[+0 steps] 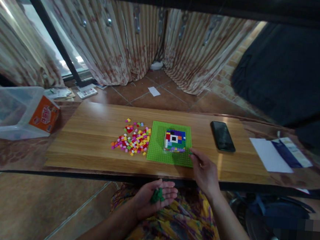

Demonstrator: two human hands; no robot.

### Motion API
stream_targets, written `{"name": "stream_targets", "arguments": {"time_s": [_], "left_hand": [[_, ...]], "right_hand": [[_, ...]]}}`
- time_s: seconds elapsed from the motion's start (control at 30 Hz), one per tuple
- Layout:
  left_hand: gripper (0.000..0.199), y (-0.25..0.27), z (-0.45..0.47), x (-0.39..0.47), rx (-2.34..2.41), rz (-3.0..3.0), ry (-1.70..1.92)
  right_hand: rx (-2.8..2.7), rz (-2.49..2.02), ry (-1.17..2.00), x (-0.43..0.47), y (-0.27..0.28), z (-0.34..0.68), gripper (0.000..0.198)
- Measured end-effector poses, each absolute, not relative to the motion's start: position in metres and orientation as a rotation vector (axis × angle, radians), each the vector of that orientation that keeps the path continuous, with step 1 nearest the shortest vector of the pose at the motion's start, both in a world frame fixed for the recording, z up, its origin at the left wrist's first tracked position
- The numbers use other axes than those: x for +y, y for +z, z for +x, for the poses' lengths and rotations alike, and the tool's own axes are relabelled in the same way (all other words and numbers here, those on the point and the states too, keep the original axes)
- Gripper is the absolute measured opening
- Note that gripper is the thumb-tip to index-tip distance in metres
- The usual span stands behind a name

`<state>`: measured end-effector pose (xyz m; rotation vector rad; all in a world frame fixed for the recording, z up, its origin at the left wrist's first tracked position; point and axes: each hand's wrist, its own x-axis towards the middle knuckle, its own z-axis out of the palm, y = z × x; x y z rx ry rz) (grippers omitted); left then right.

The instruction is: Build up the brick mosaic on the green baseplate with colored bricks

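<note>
Palm up over my lap, my left hand [157, 199] is cupped and holds several small dark green toy bricks [157, 195]. The fingers of my right hand [204, 169] are pinched at the right edge of a bright green baseplate [155, 156]. A tiny green brick [191, 152] shows between those fingertips. Left of them, a square, multicoloured brick build [178, 145] stands on the baseplate. Its top carries a white square with a black centre, amid blue, red, purple and green pieces. Left of the baseplate, many loose coloured bricks [134, 142] lie in a spread pile.
A black phone [222, 136] lies on the wooden table [91, 148], right of the baseplate. Farther right are papers [273, 155]. A clear plastic tub [11, 112] with an orange label stands at the left end. The table's front edge runs between my hands.
</note>
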<state>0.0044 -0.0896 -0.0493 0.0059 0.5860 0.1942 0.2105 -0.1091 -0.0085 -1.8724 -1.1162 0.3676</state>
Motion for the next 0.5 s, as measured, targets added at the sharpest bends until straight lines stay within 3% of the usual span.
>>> {"name": "stream_targets", "arguments": {"time_s": [0.2,0.5], "left_hand": [[0.042,-0.049,0.005,-0.091,0.586,0.002,0.184],[0.041,-0.05,0.005,-0.089,0.582,0.004,0.18]], "right_hand": [[-1.253,-1.965,0.195,-0.099,-0.009,0.212,0.03],[-0.954,-1.801,0.341,-0.084,-0.022,0.206,0.026]]}}
